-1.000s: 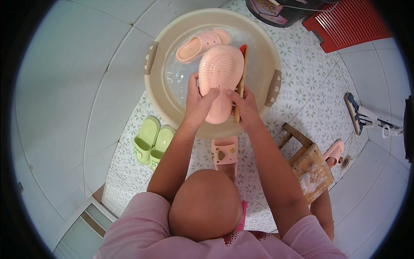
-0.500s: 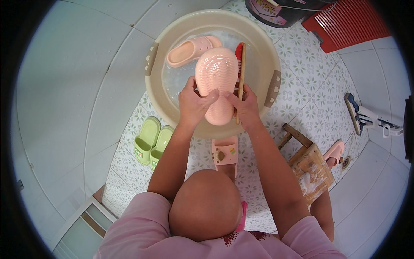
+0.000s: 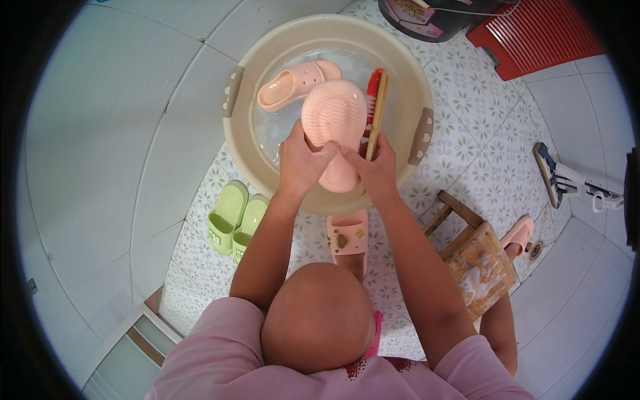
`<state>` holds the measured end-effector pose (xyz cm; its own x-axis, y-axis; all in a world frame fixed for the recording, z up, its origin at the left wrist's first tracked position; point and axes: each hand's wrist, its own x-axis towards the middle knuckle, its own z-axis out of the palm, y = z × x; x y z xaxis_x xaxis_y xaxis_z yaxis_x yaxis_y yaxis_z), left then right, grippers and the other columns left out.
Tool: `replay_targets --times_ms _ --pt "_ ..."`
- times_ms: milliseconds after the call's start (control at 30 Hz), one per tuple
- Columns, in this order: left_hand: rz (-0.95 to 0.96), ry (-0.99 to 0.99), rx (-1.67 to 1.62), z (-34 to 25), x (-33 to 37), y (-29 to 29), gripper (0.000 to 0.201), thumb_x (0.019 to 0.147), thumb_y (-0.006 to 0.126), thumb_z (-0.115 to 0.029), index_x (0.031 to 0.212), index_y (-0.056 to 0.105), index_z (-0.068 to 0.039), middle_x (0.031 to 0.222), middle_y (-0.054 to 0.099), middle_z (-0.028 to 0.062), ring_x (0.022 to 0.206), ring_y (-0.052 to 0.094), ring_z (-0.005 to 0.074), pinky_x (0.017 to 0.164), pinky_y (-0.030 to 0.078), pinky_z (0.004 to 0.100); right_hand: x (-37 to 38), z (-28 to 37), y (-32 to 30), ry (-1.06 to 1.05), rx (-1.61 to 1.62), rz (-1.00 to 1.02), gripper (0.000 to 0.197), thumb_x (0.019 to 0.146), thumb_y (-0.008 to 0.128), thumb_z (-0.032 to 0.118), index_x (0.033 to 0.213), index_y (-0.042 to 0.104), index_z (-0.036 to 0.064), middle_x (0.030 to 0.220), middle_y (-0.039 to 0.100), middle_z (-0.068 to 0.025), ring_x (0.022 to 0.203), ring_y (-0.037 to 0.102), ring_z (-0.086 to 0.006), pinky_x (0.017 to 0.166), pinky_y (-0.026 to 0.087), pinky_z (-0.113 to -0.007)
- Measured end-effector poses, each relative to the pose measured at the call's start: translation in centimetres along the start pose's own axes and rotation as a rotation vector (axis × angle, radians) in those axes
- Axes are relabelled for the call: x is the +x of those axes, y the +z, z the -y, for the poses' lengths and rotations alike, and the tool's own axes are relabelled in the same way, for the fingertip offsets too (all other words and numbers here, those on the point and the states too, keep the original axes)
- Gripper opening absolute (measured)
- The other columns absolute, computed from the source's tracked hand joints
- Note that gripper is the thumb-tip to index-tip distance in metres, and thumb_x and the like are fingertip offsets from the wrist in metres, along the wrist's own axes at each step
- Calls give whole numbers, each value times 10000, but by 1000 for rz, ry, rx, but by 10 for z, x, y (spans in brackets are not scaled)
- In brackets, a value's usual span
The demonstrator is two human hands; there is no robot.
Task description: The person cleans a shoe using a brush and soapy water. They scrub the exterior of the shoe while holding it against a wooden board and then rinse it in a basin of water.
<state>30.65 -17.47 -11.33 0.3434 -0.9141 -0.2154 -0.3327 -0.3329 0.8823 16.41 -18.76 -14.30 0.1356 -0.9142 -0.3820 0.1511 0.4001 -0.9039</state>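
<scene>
Both my hands hold a pink clog [image 3: 333, 117] above the basin, its ridged sole facing up and its toe pointing away from me. My left hand [image 3: 305, 161] grips its left side with the thumb across the sole's narrow middle. On the other side, my right hand [image 3: 377, 168] presses a thumb onto the sole. It also keeps a wooden scrub brush [image 3: 379, 110] with red and white bristles, standing along the clog's right edge. A second pink clog [image 3: 293, 87] rests in the soapy water of the beige basin [image 3: 250, 163]. My fingers beneath the clog are hidden.
Green slippers [image 3: 229, 213] stand on the patterned tile floor left of my arm. A wooden stool [image 3: 483, 267] with suds on it is at the right. Behind the basin are a black bucket [image 3: 417, 20] and a red washboard [image 3: 533, 33]. A white-and-dark floor brush [image 3: 557, 177] leans farther right.
The held clog's toe has dipped slightly nearer to me, and its sole looks less glossy. The brush's top has tilted a little to the right. Both hands keep their hold.
</scene>
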Motion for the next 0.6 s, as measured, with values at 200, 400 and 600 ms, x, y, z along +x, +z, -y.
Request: replay_targets --times_ms 200,400,600 --pt "256 -49 -402 0 -2 -16 431 807 683 -42 1199 516 26 1091 621 84 947 592 126 833 484 273 -3 13 -5 105 178 11 465 744 758 83 1109 498 -41 965 623 -112 816 618 -144 724 534 -269" --pt "216 -21 -398 0 -3 -20 450 779 727 -59 1175 533 33 1059 636 87 951 596 118 841 477 266 -3 16 3 82 233 -52 488 748 759 91 1124 479 -43 1006 614 -127 856 626 -160 725 545 -277" --pt "162 2 -330 -5 -5 -17 425 751 752 -59 1124 571 33 973 663 69 869 616 99 783 492 241 -5 20 5 77 113 -83 533 718 785 135 1111 464 -31 1041 599 -142 876 624 -179 744 540 -288"
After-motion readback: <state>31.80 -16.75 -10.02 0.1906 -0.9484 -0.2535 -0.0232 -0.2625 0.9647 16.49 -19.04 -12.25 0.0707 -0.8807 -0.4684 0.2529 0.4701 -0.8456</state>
